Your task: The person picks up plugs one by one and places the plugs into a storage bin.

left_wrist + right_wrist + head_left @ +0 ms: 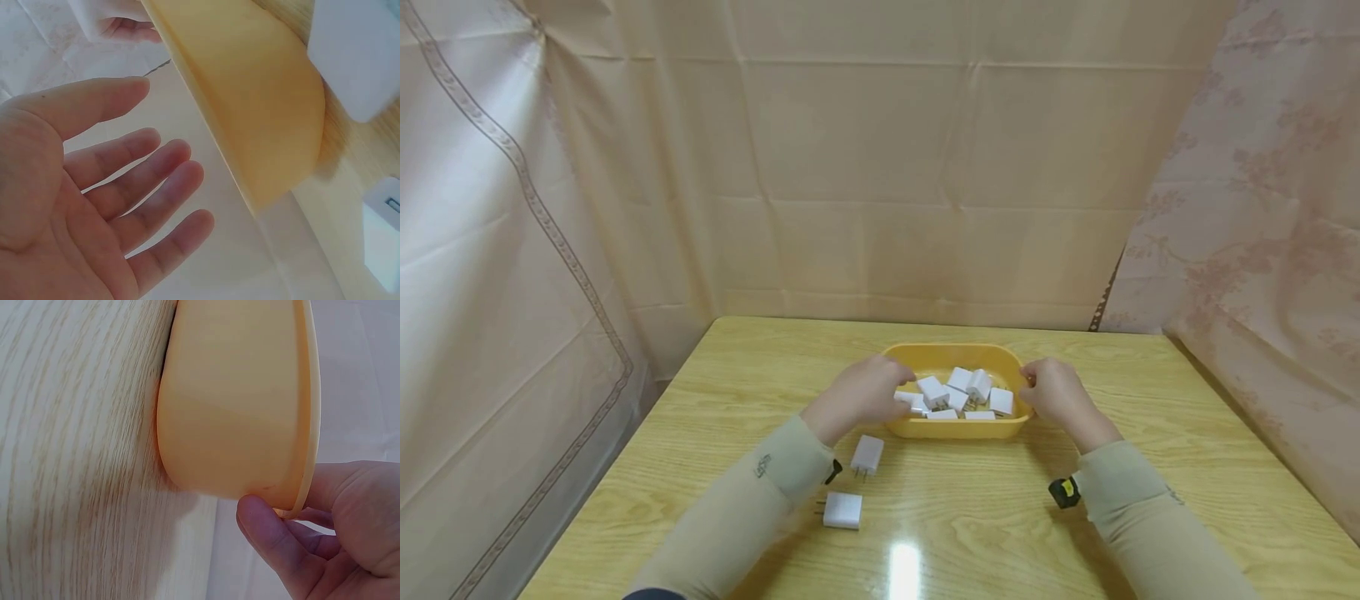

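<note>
A yellow oval plastic basin (958, 428) on the table holds several white USB charger plugs (934, 392). At its right end my right hand (1060, 396) pinches the rim, the thumb outside the wall and the fingers over the edge, as the right wrist view shows. My left hand (867, 389) is at the basin's left end with fingers apart and loosely bent, palm showing in the left wrist view, holding nothing. Near the left wrist lie two more chargers on the table, one white charger (867, 455) closer to the basin and another charger (842, 511) nearer me.
The wooden table (970, 525) reaches back to a beige cloth curtain (880, 167). Pale curtains (1262, 208) hang along both sides. A black wrist device (1064, 492) sits under the right sleeve.
</note>
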`<state>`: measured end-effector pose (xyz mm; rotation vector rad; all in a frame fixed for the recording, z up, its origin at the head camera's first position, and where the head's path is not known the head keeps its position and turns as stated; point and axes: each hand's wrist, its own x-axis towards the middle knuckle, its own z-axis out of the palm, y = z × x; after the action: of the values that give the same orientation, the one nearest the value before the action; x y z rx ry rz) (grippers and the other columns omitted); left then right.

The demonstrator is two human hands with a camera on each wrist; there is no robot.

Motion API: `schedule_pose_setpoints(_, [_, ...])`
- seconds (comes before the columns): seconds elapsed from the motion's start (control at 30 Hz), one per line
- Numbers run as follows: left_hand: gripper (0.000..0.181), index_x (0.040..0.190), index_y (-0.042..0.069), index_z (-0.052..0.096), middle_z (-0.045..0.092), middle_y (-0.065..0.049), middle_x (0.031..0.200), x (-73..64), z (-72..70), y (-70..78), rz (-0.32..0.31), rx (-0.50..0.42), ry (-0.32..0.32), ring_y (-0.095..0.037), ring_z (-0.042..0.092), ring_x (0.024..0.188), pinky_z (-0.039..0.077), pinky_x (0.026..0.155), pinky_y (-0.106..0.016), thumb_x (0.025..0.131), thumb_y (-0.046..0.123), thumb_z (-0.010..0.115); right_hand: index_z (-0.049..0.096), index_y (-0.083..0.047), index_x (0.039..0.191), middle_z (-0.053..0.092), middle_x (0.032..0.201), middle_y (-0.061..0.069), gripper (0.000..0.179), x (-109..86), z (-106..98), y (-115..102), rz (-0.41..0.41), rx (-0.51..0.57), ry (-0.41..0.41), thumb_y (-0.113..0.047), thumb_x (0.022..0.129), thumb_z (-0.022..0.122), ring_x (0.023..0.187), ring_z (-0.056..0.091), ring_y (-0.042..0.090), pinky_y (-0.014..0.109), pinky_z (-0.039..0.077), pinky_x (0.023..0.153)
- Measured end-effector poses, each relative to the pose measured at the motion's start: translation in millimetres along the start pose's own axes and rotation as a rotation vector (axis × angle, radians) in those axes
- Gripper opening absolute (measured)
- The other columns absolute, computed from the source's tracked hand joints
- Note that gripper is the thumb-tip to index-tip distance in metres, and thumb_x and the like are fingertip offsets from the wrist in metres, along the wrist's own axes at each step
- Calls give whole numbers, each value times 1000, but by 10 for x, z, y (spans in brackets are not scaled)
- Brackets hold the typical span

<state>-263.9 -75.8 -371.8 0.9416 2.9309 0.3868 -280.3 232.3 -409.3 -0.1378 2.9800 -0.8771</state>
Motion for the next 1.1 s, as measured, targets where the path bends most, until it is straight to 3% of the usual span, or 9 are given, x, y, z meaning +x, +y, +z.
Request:
schedule_pose_setpoints(0.13, [41,131,9,69,67,-3,131,-74,-18,-17,-5,-8,4,-21,64,112,53,91,-38,92,21,69,59,15,129,67,107,25,39,-3,-3,-3,2,-3,0,3,92,61,72,63,21,29,56,59])
schedule_pose_setpoints(0.33, [40,130,9,69,68,-4,129,-185,-35,-51,11,-22,18,-23,63,118,51,99,-41,93,27,74,59,15,130,66,109,26,39,0,-12,-10,11,-3,-1,4,92,60,72,63,21,29,56,59])
schedule_pose_setpoints(0.83, [41,127,7,70,69,-6,126,-402,-3,-167,65,-28,50,-24,63,116,51,99,-40,92,25,75,58,17,129,67,108,26,40,21,3,15,-12,5,7,4,92,60,66,62,18,29,55,56])
schedule_pose_setpoints(1.1, [42,128,7,69,69,-8,124,-503,-40,-206,40,-65,68,-26,65,112,52,96,-41,91,25,77,59,16,129,67,105,24,40,19,8,24,-3,8,2,4,91,60,67,62,19,29,55,57])
